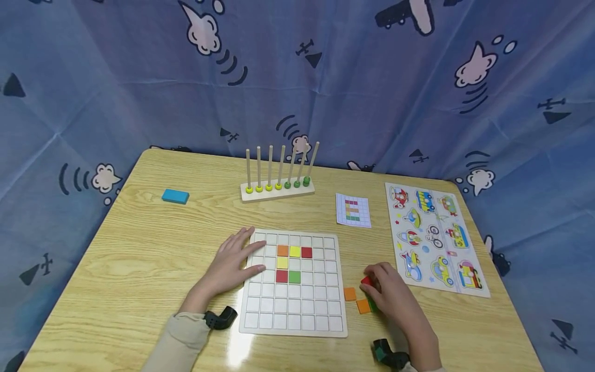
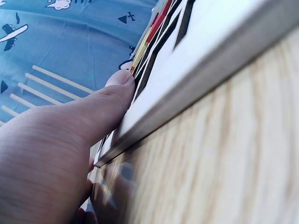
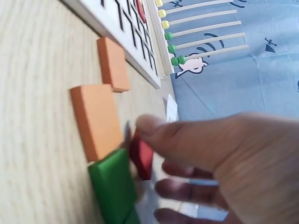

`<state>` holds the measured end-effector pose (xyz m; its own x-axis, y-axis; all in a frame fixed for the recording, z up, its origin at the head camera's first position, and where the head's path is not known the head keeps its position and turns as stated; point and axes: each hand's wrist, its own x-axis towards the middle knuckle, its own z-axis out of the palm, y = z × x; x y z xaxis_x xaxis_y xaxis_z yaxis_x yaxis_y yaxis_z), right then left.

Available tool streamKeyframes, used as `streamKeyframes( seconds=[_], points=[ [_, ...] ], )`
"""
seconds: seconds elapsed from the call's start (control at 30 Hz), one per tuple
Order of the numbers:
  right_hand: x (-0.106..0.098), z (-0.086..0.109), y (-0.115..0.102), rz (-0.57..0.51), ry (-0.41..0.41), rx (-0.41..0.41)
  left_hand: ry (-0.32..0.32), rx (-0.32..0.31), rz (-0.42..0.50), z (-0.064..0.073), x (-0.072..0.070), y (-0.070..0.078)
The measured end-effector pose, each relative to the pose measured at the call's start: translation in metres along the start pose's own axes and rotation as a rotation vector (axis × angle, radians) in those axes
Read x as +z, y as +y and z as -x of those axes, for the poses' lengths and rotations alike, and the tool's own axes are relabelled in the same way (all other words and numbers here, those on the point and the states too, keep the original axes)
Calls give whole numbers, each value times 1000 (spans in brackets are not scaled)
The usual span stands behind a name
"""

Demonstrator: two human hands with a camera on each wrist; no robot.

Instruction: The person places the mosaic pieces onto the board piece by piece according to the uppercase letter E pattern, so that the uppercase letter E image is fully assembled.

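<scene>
On the table lies a white square grid board point(image 1: 307, 307). Its upper left part carries an orange, a yellow and a red tile in one row, a yellow tile point(image 1: 282, 263) below, and then a red and a green tile point(image 1: 294, 277). My left hand point(image 1: 228, 264) rests on the board's left edge with fingers spread; its thumb point(image 2: 110, 100) touches the top. To the right of the board, my right hand point(image 1: 390, 292) pinches a red tile point(image 3: 141, 154) between thumb and fingers. Beside it lie two orange tiles point(image 3: 96, 121) and green tile pieces point(image 3: 113, 186), partly hidden from above by the hand.
A small printed grid card point(image 1: 353, 210) lies beyond the board's right corner. Behind stands a peg rack point(image 1: 279, 192) with yellow and green beads. A blue block point(image 1: 175, 196) is at the back left, and a picture puzzle board point(image 1: 434, 240) at the right. A patterned curtain point(image 1: 297, 103) hangs behind.
</scene>
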<state>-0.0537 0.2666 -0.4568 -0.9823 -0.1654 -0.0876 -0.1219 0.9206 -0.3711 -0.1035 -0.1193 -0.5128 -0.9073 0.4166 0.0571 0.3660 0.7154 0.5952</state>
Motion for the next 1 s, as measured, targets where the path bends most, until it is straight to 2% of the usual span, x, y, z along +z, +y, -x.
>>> streamKeyframes(
  seconds=[0.2, 0.33, 0.57, 0.87, 1.0],
  points=[
    [-6, 2, -2, 7, -76, 52, 0, 5, -2, 0, 0, 0],
    [-7, 1, -6, 8, -80, 27, -5, 1, 0, 0, -2, 2],
    [0, -9, -24, 23, 7, -142, -12, -6, 3, 1, -2, 1],
    [14, -22, -65, 67, 25, -419, 0, 0, 2, 1, -2, 1],
    [24, -25, -74, 34, 9, -466, 2, 2, -5, 1, -2, 2]
  ],
)
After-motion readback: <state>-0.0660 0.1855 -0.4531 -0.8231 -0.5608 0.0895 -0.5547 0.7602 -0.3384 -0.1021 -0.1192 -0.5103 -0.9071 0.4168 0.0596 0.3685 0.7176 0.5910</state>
